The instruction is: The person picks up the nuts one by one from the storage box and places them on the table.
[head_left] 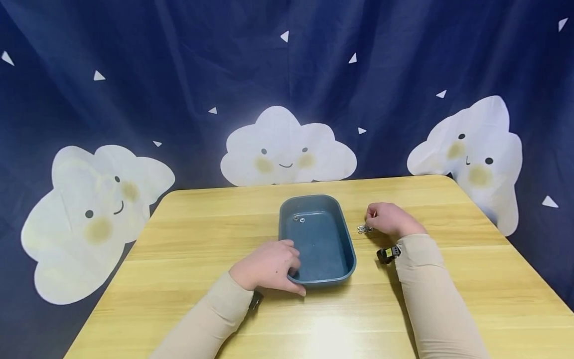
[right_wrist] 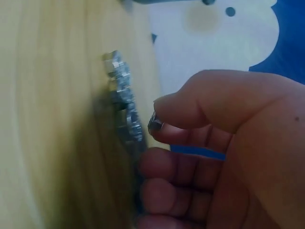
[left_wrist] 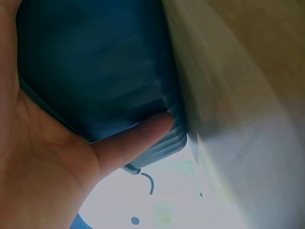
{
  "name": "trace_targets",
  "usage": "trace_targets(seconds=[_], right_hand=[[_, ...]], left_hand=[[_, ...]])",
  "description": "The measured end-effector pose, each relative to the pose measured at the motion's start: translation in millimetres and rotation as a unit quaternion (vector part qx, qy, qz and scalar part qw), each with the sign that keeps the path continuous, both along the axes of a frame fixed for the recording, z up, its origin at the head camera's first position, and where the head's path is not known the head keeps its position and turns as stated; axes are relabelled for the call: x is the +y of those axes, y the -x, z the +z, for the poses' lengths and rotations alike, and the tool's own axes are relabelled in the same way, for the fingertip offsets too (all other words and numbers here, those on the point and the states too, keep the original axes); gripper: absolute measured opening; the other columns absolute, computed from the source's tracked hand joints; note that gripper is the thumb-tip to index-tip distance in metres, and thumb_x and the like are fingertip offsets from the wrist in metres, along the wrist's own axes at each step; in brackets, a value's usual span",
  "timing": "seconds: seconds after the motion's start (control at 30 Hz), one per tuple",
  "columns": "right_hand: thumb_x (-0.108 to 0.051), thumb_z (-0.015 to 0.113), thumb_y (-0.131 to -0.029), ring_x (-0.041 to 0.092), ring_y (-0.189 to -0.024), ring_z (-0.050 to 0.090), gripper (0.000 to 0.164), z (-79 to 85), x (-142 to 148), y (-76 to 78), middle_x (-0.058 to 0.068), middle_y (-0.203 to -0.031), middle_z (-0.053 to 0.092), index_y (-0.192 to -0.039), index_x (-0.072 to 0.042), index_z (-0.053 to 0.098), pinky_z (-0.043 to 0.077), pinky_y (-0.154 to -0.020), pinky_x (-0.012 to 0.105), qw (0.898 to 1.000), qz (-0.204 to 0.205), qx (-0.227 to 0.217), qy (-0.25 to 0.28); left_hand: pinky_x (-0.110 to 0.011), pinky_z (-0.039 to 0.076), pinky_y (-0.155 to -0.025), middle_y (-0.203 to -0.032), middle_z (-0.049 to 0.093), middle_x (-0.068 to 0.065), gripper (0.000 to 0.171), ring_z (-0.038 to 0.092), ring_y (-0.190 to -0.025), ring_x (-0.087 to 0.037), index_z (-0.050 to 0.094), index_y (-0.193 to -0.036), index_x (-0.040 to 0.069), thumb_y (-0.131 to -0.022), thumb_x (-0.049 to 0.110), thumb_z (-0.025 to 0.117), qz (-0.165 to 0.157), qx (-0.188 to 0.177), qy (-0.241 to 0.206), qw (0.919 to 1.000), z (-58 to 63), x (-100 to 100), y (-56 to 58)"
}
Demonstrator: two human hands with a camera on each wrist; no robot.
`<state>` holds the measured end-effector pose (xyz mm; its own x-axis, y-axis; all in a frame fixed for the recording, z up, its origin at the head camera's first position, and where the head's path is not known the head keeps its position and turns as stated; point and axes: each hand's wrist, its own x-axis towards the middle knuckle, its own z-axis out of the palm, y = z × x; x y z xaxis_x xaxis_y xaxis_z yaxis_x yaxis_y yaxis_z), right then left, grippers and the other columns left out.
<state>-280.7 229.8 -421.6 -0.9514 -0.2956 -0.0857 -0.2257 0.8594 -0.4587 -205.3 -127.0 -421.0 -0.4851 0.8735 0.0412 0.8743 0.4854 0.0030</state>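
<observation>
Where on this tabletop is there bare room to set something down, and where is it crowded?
Bare wood lies left of the blue tray, along the table beside the left hand, behind the tray toward the curtain, and at the far right edge. It is crowded between the tray and the right hand, where small metal pieces lie.

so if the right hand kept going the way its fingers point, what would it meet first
Probably the small pile of metal nuts just past the right hand, whose fingertips pinch one nut; beyond them stands the blue tray. Depth is unclear.

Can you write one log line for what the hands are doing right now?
left hand: holds blue tray corner | right hand: pinches small metal nut | nut pile: on table
</observation>
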Motion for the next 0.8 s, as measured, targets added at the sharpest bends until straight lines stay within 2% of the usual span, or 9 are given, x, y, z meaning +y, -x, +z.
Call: trace_targets(seconds=[0.33,0.63,0.8], right_hand=[[-0.019,0.061,-0.090,0.022,-0.070,0.052,0.010,-1.3,-1.2,-0.8,0.004,-0.079,0.059,-0.086,-0.011,0.062,0.040,-0.063,0.036,0.999,-0.021,-0.039,-0.005],[-0.018,0.060,-0.090,0.021,-0.069,0.051,0.009,-0.4,-0.3,-0.5,0.003,-0.076,0.057,-0.084,-0.011,0.063,0.039,-0.063,0.036,0.999,-0.011,-0.036,-0.010],[-0.018,0.058,-0.090,0.022,-0.073,0.053,0.010,2.7,-0.4,-2.1,0.003,-0.080,0.060,-0.084,-0.013,0.063,0.041,-0.066,0.037,1.000,-0.008,-0.026,-0.013]], left_hand=[[-0.024,0.034,-0.061,-0.066,0.040,0.016,0.054,0.039,-0.072,-0.010,0.050,-0.061,0.027,-0.076,0.074,0.071,0.003,-0.005,0.003,1.0000,-0.4,0.0,0.6],[-0.023,0.033,-0.060,-0.066,0.040,0.015,0.055,0.038,-0.072,-0.010,0.050,-0.061,0.026,-0.077,0.074,0.070,0.003,-0.005,0.002,1.0000,-0.8,0.7,0.5],[-0.024,0.033,-0.061,-0.066,0.040,0.015,0.055,0.038,-0.071,-0.011,0.048,-0.060,0.026,-0.076,0.074,0.071,-0.005,-0.002,-0.007,1.0000,-2.9,0.3,2.0]])
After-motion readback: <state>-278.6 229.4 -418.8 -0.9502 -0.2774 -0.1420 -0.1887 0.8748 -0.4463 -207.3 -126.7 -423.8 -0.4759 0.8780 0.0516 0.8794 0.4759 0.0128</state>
